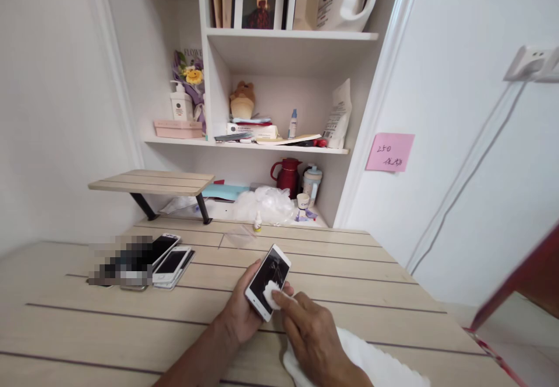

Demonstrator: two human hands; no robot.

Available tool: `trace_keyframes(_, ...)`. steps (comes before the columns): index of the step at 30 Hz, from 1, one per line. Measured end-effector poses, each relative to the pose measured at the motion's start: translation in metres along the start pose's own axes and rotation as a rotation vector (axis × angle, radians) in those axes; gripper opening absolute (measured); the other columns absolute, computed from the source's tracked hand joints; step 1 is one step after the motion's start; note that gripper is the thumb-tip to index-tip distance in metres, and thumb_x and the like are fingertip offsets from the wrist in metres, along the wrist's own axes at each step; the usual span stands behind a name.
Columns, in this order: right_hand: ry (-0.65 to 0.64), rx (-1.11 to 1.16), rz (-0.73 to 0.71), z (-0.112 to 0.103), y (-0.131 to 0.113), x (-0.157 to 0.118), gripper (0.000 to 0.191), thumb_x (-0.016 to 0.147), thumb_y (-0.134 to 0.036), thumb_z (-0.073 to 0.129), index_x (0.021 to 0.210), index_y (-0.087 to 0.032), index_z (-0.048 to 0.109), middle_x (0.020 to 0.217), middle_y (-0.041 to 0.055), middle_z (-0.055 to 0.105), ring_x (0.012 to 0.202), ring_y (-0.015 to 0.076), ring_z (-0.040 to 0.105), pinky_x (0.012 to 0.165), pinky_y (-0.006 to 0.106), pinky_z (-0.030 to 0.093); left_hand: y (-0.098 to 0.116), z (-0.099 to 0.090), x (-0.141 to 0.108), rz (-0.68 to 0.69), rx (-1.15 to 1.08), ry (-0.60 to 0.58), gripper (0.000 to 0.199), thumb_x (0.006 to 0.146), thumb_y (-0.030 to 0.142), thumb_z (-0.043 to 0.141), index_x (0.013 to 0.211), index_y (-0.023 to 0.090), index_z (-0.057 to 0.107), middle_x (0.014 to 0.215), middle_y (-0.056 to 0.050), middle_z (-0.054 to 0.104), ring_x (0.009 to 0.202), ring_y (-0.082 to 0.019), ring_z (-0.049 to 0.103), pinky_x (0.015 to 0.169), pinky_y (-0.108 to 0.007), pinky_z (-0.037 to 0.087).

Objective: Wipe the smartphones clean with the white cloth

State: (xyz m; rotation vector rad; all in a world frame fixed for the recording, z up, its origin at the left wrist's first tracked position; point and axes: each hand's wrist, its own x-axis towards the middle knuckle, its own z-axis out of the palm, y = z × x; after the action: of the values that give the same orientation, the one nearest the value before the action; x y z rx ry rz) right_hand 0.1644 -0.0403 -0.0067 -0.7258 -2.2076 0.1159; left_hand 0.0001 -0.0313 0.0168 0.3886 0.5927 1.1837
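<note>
A white smartphone [279, 261] with a dark screen lies tilted in my left hand [245, 305], whose fingers wrap round its edges. My right hand [312, 329] is closed, pressing a small white wad [271, 295], a cotton pad or folded cloth, against the lower part of the screen. Part of the wad is hidden under the fingers. Beneath my right wrist a larger white cloth [371, 361] is spread on the wooden table [209, 329].
More phones [172, 265] lie at the left, partly pixelated. A small dropper bottle [257, 222] and a clear plastic bag [239, 237] sit further back. A raised wooden stand [152, 181] is at the back left. Shelves [279, 145] hold bottles, a red jug [288, 177] and other items.
</note>
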Motion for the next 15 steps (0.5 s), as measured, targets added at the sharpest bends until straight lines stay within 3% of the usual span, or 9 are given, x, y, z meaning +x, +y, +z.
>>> trace_keyframes(4,-0.108,0.089,-0.136,-0.004,-0.005,0.000,0.036,0.096,-0.015,0.041,0.129,-0.024,0.054,0.089,0.0073,0.063,0.073,0.0178,0.063,0.065,0.026,0.050,-0.002,-0.002,0.000,-0.112,0.087,0.058,0.054,0.085,0.054,0.055,0.095,0.003,0.070,0.087,-0.019,0.076,0.078,-0.027,0.072,0.078,-0.034,0.053)
trace_keyframes(9,0.016,0.004,-0.055,-0.002,-0.004,-0.002,0.040,0.095,-0.012,0.039,0.131,-0.022,0.052,0.091,0.0087,0.063,0.072,0.0178,0.063,0.062,0.026,0.049,-0.002,-0.002,0.000,-0.136,0.076,0.007,0.046,0.084,0.050,0.058,0.085,0.006,0.071,0.075,-0.012,0.075,0.066,-0.020,0.069,0.065,-0.027,0.050)
trace_keyframes(15,-0.052,-0.105,-0.245,0.007,-0.020,0.003,0.036,0.090,-0.013,0.044,0.121,-0.024,0.059,0.072,0.0027,0.057,0.055,0.0157,0.055,0.053,0.024,0.045,0.002,-0.001,-0.004,-0.279,0.099,-0.065,0.029,0.082,0.039,0.060,0.081,0.012,0.070,0.068,-0.005,0.072,0.063,-0.017,0.065,0.066,-0.026,0.047)
